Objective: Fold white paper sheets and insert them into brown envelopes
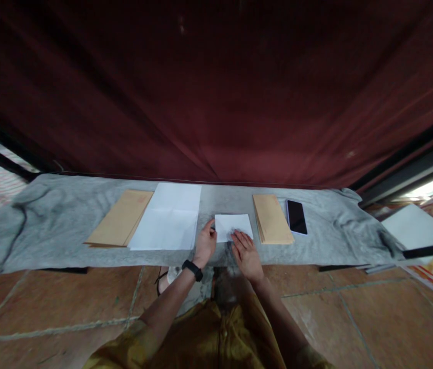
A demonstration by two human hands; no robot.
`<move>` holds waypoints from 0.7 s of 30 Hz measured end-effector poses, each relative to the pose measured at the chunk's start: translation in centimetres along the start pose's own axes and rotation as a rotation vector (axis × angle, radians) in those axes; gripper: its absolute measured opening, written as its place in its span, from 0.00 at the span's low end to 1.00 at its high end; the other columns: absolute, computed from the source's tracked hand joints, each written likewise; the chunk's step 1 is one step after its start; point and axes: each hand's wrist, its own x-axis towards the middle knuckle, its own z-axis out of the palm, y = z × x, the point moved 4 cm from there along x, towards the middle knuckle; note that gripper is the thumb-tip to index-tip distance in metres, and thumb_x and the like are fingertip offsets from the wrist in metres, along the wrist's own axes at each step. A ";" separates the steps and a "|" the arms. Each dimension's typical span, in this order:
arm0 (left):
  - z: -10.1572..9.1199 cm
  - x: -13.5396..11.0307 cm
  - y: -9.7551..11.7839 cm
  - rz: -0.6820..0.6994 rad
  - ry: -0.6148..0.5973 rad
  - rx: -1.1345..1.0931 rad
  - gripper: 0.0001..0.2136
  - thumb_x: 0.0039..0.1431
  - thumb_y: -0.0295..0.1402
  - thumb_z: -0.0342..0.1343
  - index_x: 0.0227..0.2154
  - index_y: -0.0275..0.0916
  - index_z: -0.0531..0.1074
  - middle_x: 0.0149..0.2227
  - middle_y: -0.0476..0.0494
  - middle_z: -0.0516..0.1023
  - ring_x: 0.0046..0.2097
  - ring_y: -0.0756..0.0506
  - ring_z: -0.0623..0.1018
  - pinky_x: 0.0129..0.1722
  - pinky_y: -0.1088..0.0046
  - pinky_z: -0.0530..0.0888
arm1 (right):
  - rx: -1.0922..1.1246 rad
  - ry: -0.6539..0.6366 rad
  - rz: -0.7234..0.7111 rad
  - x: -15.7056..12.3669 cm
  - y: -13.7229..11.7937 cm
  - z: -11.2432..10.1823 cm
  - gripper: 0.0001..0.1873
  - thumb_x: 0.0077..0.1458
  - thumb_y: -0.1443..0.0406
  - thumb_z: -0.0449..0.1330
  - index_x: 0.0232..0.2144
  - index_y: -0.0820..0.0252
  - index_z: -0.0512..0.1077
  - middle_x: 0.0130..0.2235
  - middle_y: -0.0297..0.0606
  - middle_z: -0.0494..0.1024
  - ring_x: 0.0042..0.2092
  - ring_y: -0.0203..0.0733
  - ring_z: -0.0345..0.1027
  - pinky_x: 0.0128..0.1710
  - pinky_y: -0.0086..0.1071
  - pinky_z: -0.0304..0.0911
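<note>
A small folded white paper (235,224) lies on a grey cloth (66,225) in front of me. My left hand (205,245), with a black band on its wrist, touches the paper's left edge with its fingertips, fingers loosely bent. My right hand (246,253) lies flat with its fingers stretched out and pressing on the paper's near right corner. Neither hand lifts anything.
A larger creased white sheet (170,218) and a brown envelope (122,218) lie to the left. A stack of brown envelopes (272,218) and a black phone (296,216) lie to the right. A dark red curtain (216,92) hangs behind. White boards (416,225) sit far right on the tiled floor.
</note>
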 end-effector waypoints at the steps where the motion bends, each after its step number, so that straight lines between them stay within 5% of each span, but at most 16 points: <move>1: -0.1 0.2 0.0 0.007 -0.018 0.026 0.25 0.52 0.22 0.52 0.55 0.37 0.72 0.27 0.51 0.75 0.29 0.49 0.73 0.37 0.72 0.71 | -0.023 -0.027 -0.019 0.0 -0.1 0.1 0.23 0.68 0.64 0.49 0.63 0.56 0.66 0.64 0.44 0.68 0.67 0.49 0.57 0.67 0.51 0.54; 8: -0.4 1.2 0.5 0.033 -0.104 0.124 0.23 0.52 0.21 0.52 0.51 0.37 0.75 0.24 0.51 0.75 0.29 0.47 0.74 0.38 0.71 0.73 | -0.099 -0.095 -0.077 -0.5 -0.9 0.5 0.24 0.68 0.63 0.50 0.64 0.58 0.65 0.65 0.45 0.67 0.67 0.49 0.58 0.68 0.50 0.49; 13: -0.2 -0.4 1.3 0.080 -0.068 0.253 0.21 0.58 0.21 0.50 0.53 0.34 0.73 0.38 0.40 0.79 0.38 0.43 0.78 0.47 0.62 0.74 | -0.153 -0.130 -0.085 -0.6 -1.1 0.6 0.24 0.68 0.63 0.51 0.64 0.56 0.64 0.66 0.44 0.65 0.67 0.50 0.57 0.68 0.51 0.48; 17: 0.1 -3.6 1.6 0.348 -0.047 0.502 0.17 0.66 0.26 0.47 0.54 0.37 0.72 0.52 0.35 0.76 0.54 0.40 0.75 0.56 0.58 0.72 | -0.170 -0.150 -0.089 -0.7 -1.0 0.7 0.24 0.68 0.62 0.52 0.64 0.52 0.65 0.67 0.43 0.63 0.67 0.50 0.56 0.68 0.52 0.48; 21: 0.6 -6.8 0.7 0.565 -0.161 0.670 0.17 0.69 0.30 0.46 0.57 0.37 0.70 0.58 0.35 0.74 0.61 0.38 0.71 0.62 0.53 0.68 | -0.174 -0.151 -0.083 -0.7 -0.9 0.8 0.23 0.68 0.62 0.52 0.63 0.52 0.67 0.67 0.43 0.64 0.67 0.50 0.57 0.68 0.52 0.49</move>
